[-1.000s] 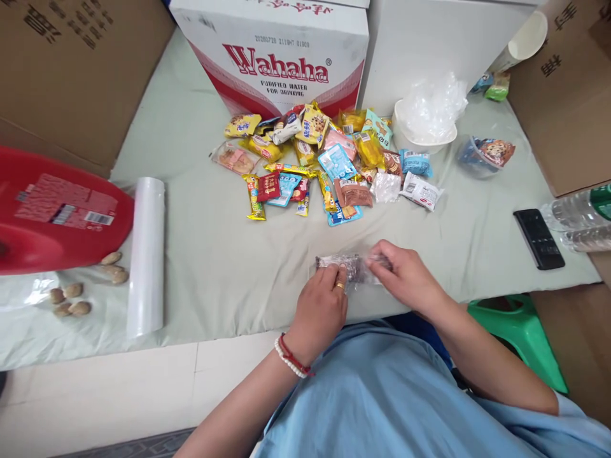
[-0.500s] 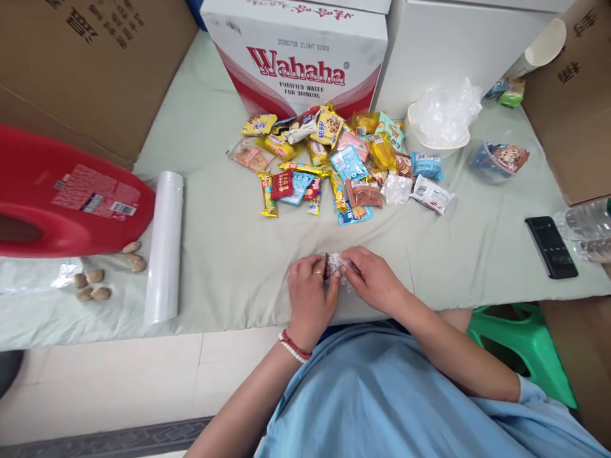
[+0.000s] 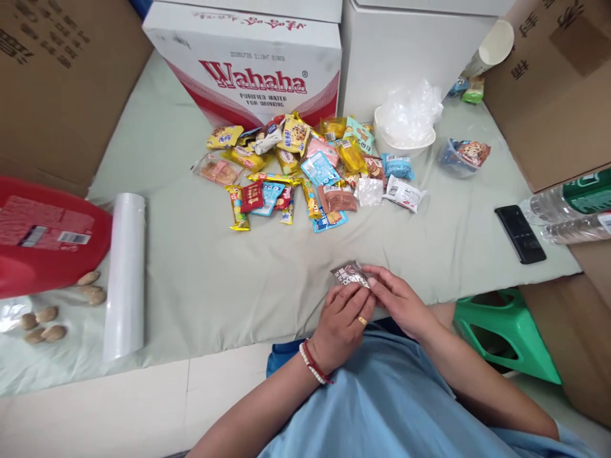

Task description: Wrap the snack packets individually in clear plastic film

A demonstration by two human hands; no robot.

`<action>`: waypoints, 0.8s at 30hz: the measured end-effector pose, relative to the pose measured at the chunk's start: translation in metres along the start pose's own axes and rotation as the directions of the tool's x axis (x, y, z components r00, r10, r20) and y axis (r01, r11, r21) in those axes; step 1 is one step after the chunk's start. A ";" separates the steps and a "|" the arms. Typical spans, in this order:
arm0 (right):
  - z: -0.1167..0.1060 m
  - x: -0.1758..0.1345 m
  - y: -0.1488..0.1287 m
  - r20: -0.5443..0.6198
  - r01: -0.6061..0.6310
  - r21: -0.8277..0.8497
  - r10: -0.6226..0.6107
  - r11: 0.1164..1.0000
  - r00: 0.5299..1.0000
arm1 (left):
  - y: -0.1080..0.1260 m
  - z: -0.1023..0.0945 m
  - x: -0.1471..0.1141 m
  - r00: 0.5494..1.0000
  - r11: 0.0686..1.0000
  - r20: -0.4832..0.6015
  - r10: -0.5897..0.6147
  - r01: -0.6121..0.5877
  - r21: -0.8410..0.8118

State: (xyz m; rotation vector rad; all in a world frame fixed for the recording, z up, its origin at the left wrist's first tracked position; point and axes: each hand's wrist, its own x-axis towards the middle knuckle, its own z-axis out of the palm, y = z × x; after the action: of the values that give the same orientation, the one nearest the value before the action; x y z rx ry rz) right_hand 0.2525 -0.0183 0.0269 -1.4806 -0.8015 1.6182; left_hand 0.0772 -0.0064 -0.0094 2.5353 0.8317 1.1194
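Observation:
A small dark brown snack packet (image 3: 350,272) with white lettering is at the table's front edge, between my two hands. My left hand (image 3: 344,316), with a gold ring, lies over the packet's near side, its fingers curled down on it. My right hand (image 3: 398,298) pinches the packet's right end between thumb and fingers. The packet's lower part is hidden under the left hand. Beyond my hands lies a pile of wrapped snacks (image 3: 337,198) in yellow, blue, red and brown packaging.
Behind the pile stands a Wahaha water carton (image 3: 252,76). A white bowl (image 3: 405,149) holds clear plastic. To the right lie a black phone (image 3: 520,234) and plastic bottles (image 3: 554,207). At left are a plastic roll (image 3: 125,277), walnuts (image 3: 46,314) and a red jug (image 3: 57,235).
The view has swung to the right. The packet now shows its printed brown face, where crinkled clear wrapping showed before. My left hand has moved over the packet, closer to the right hand.

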 end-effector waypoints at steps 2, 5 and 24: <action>-0.008 0.004 0.011 -0.031 0.021 -0.020 -0.022 1.000 0.999 | 0.000 0.002 -0.005 0.994 0.989 0.099 0.055 -0.040 -0.143; -0.015 0.009 0.022 -0.105 0.098 -0.021 -0.100 0.995 0.989 | 0.001 -0.006 -0.011 0.993 0.918 0.106 -0.051 0.088 -0.387; -0.139 0.044 -0.079 -0.323 0.383 -0.568 -0.626 0.728 0.709 | -0.053 -0.001 0.003 0.536 0.361 0.278 -0.798 0.793 -0.491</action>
State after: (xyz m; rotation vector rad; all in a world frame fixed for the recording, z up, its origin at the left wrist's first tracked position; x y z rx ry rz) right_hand 0.3999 0.0508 0.0564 -1.6839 -1.2179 0.5742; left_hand 0.0566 0.0381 -0.0303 1.2865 1.2859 0.8189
